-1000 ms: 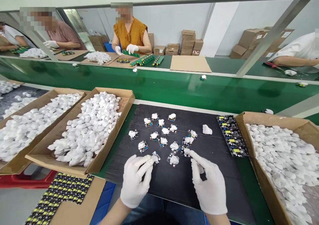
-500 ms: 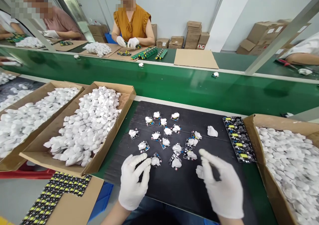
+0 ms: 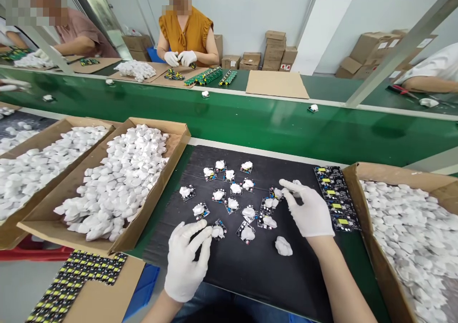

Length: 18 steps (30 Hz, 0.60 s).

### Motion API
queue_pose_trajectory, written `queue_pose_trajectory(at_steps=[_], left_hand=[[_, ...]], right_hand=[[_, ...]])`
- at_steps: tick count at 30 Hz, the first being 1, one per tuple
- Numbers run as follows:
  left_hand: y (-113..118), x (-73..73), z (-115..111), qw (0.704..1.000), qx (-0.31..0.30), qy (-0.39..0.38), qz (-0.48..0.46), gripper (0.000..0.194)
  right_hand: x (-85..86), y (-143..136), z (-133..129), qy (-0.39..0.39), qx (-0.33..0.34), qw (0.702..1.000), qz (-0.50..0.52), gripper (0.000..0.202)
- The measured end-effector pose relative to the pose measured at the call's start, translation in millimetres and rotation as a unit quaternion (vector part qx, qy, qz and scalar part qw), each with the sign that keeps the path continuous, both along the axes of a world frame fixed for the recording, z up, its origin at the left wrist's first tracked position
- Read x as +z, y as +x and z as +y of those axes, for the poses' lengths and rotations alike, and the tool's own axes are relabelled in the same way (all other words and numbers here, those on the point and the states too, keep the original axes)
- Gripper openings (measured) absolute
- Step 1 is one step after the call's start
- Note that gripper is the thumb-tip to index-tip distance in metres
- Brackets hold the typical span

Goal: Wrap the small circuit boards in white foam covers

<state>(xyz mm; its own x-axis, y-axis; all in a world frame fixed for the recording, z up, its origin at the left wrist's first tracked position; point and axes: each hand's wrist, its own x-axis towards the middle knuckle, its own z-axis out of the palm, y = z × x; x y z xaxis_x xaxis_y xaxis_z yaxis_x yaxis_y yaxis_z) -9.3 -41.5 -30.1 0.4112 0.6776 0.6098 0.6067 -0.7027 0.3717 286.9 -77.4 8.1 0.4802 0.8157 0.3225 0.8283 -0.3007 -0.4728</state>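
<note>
On the black mat (image 3: 257, 275) lie several small circuit boards, each topped with a white putty-like lump. My left hand (image 3: 186, 261), in a white glove, rests at the near side with its fingers apart. Its fingertips are right beside a lump-topped board (image 3: 219, 229), perhaps touching it. My right hand (image 3: 309, 209), also gloved, reaches over the mat's right part with index finger and thumb stretched out and apart. Its fingertips are near a board with a lump (image 3: 275, 194) at the group's right edge. A loose white lump (image 3: 284, 246) lies below that hand. What is under its fingers is partly hidden.
Cardboard trays of white lumps stand left (image 3: 121, 234) and right (image 3: 372, 239). A panel of joined black boards (image 3: 334, 194) lies by the right tray. Beyond runs a green belt (image 3: 250, 122) carrying a few lump-topped boards; co-workers sit across it.
My right hand has moved away from me, from beside the near loose lump to the far loose lump, which its fingers now cover. My left hand stays by its board. The view has shifted slightly.
</note>
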Motion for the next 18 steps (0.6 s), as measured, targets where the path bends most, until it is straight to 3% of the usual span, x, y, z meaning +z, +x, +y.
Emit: queue_pose_trajectory(at_steps=[7, 14, 18], left_hand=[[-4.0, -3.1, -0.5, 1.000, -0.020, 0.015, 0.004, 0.030], [-1.6, -2.1, -0.2, 1.000, -0.015, 0.015, 0.015, 0.032], [0.9, -0.7, 0.0, 0.999, -0.023, 0.019, 0.023, 0.033]], right_hand=[[-10.6, -4.1, -1.9, -0.009, -0.008, 0.996, 0.087, 0.018], [-16.1, -4.5, 3.6, -0.017, 0.011, 0.999, 0.025, 0.018], [-20.1, -5.1, 6.4, 0.006, 0.005, 0.999, 0.052, 0.018]])
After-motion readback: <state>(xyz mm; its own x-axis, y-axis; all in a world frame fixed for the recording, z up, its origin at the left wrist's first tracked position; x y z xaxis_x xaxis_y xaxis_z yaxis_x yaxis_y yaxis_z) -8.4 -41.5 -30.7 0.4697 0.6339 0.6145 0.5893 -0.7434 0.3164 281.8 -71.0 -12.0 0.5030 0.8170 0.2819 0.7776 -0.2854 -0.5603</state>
